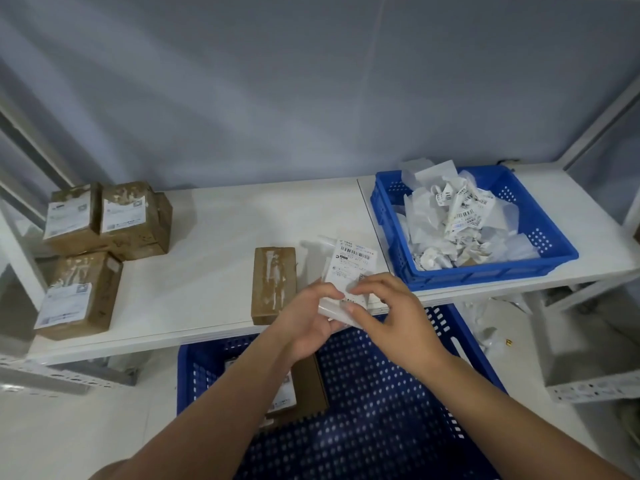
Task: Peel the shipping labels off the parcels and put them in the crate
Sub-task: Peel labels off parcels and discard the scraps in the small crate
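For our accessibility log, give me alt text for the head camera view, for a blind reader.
The left hand and right hand pinch a peeled shipping label above the front edge of the white shelf, beside a bare brown parcel. A blue crate of crumpled labels sits at the shelf's right end; three labelled parcels sit at its left.

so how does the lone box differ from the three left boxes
The lone box has no label, only pale residue on top; the left boxes each bear a white label. The lone box stands apart; the left boxes sit clustered. All are brown cardboard on the shelf.
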